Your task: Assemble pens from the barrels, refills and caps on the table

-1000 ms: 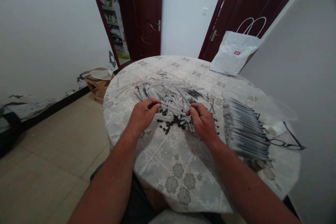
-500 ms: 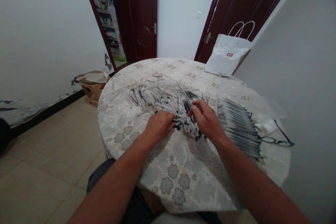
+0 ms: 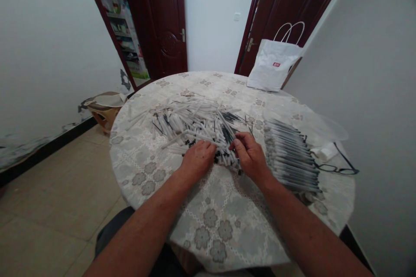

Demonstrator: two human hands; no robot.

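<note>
My left hand [image 3: 199, 155] rests palm down at the near edge of the pile, its fingers curled in among small black caps [image 3: 190, 142]. Whatever its fingertips hold is hidden under the hand. Facing it, my right hand [image 3: 249, 153] has thumb and forefinger drawn together beside the white pen tubes [image 3: 182, 123]; what sits in that pinch is too small to make out. Thin black refills [image 3: 232, 117] lie in the pile just beyond my right hand. To the right of that hand, a stack of pens [image 3: 290, 153] with dark ends lies side by side.
A patterned cloth covers the round table [image 3: 208, 229]. Eyeglasses [image 3: 338, 168] and a small white roll [image 3: 326, 151] lie past the pen stack, near clear plastic [image 3: 325, 127]. A white paper bag [image 3: 273, 65] stands at the back right. A stool [image 3: 107, 110] is on the floor at left.
A second ago both hands were raised over the pile, apart. My left hand has since come down and right into the black caps; my right hand stays near the tubes. The view has shifted right.
</note>
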